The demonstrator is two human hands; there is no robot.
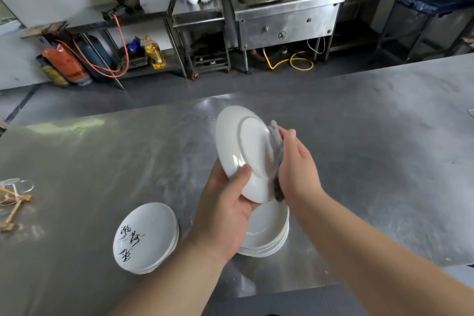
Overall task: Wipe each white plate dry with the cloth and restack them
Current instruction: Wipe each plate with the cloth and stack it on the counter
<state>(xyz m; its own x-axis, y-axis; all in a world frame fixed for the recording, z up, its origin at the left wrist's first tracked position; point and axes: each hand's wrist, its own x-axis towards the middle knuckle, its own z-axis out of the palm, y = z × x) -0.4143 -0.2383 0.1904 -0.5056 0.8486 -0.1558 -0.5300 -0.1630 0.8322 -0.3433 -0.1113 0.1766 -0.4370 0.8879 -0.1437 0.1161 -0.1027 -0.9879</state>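
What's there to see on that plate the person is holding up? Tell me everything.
The held plate is white, round and glossy, ceramic by its look. Its underside faces the camera, showing a raised foot ring. It is tilted steeply, in the air above a stack of white plates on the steel table. The left hand grips its lower rim, thumb on the underside; the right hand holds a grey cloth against its right edge.

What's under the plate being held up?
A stack of white plates sits on the steel table, beneath the held plate. The left hand covers the stack's left side, so its full count cannot be seen.
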